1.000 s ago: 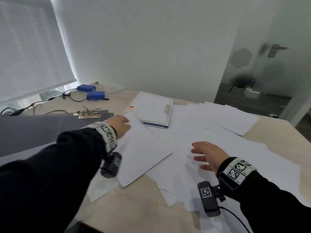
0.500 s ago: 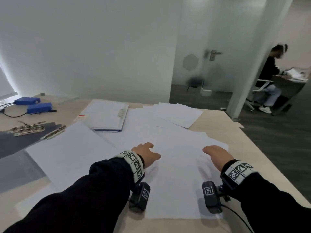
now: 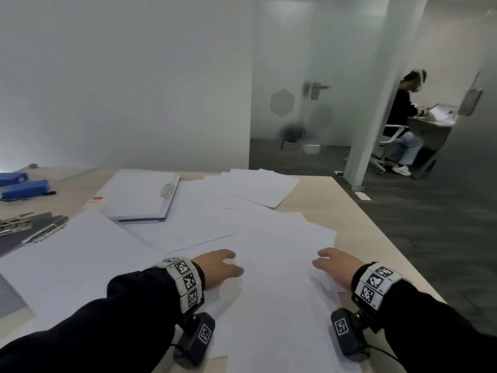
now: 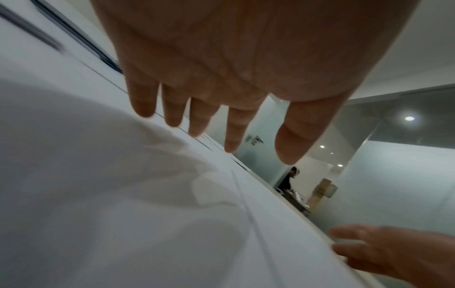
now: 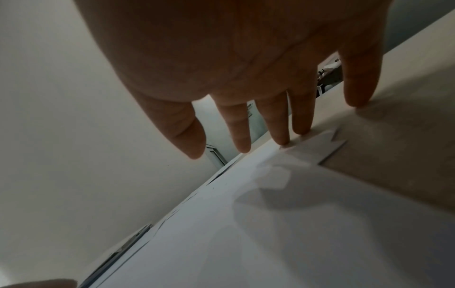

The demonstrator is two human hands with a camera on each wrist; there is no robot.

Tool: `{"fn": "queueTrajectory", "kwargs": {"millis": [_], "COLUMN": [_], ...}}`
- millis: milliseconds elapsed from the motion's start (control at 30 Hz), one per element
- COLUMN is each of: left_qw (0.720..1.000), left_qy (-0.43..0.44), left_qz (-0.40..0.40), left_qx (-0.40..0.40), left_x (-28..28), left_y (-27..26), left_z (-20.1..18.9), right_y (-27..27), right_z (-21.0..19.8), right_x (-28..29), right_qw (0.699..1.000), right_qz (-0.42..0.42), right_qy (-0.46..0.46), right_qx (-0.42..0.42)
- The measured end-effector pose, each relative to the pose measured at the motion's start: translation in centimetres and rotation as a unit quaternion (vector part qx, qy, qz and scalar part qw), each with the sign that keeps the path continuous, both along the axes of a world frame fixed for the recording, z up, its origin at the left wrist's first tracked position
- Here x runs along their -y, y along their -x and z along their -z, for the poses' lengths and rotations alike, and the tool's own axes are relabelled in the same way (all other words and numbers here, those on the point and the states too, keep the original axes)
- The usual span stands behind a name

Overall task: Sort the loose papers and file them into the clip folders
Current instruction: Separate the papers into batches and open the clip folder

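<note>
Loose white papers [image 3: 274,265] lie spread over the wooden table [image 3: 357,224]. My left hand [image 3: 220,267] rests with straight fingers on the left side of the nearest sheet [image 4: 123,194]. My right hand [image 3: 333,265] lies flat at that sheet's right edge, fingertips [image 5: 283,142] touching the paper [image 5: 270,224] and the table. Neither hand holds anything. A white clip folder with a blue edge [image 3: 139,195] lies shut at the back left. An open dark grey clip folder [image 3: 16,238] with metal clips [image 3: 13,224] lies at the far left.
Two blue boxes [image 3: 24,187] sit at the back left corner. A large sheet [image 3: 70,265] lies to the left of my left arm. The table's right edge runs beside grey carpet. Behind a glass partition a seated person [image 3: 403,117] works at another desk.
My left hand has left the sheet by the dark folder and come to the near sheet. My right hand moved to that sheet's right edge. The head view swung to the right.
</note>
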State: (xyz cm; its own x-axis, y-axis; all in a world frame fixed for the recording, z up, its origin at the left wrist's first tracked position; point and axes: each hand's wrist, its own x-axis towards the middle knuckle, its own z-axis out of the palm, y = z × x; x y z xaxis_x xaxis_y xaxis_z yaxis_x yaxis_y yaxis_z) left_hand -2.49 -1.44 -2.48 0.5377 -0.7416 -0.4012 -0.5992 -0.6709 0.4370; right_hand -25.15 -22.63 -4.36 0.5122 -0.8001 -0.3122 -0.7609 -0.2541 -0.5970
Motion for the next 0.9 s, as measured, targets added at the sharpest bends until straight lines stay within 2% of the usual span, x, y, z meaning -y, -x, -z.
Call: {"fn": "queueTrajectory", "kwargs": {"millis": [133,267,367,433,500,600,700,900], "left_qw": [0.992,0.987,0.989,0.993,0.993,0.986,0.983,0.982], "left_qy": [-0.086,-0.126,-0.113,-0.092,-0.085,-0.115,-0.14,-0.152], "left_qz": [-0.058,-0.006,0.042,0.033,-0.008,-0.053,-0.035,0.004], "left_qx": [0.07,0.103,0.088,0.06,0.077,0.11,0.11,0.116], "left_x": [-0.7,0.0,0.8,1.0,0.8,0.2,0.1,-0.2], "left_y": [-1.2,0.5,1.8,1.3,0.2,-1.2,-0.5,1.3], "left_z": [0.4,1.1,1.3,1.1,1.1,1.4,1.5,1.7], "right_y": [0.5,-0.1,-0.1,0.2,0.7,1.4,1.5,0.7], "right_z": [-0.1,-0.3,-0.5,-1.0,-1.1,-0.9,-1.0,-2.6], "right_x": [-0.2,-0.5,0.3,0.7,0.7,-0.2,-1.0,-0.6], "right_qw": [1.0,0.997,0.999,1.0,1.0,0.992,0.966,0.938], "right_qz": [0.003,-0.006,-0.007,-0.009,-0.013,-0.078,-0.148,-0.16], "right_qy": [0.007,0.029,0.01,-0.012,-0.013,0.021,0.068,0.122], "right_qx": [-0.023,-0.076,-0.047,-0.01,-0.007,-0.101,-0.201,-0.281]}}
